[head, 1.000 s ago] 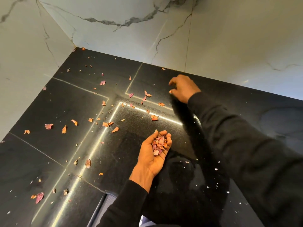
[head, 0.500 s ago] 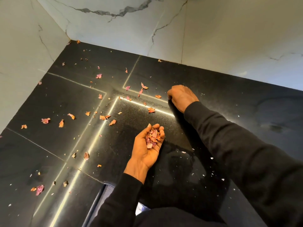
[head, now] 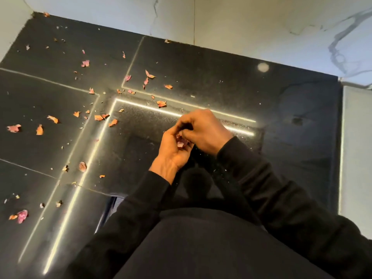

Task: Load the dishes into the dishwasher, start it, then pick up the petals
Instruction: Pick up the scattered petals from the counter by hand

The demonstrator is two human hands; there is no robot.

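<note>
Centrally, petals are cupped in the curled left hand; the right hand is curled above, its grip's contents hidden.

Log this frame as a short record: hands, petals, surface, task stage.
Left: left hand cups a pile of pink dried petals
Right: right hand over that palm, fingers curled; grip hidden
Loose: orange-pink loose petals scattered on glossy black stone surface, mostly left
Stage: petal pickup unfinished

No readable text, label, brand, number or sign anywhere.
</note>
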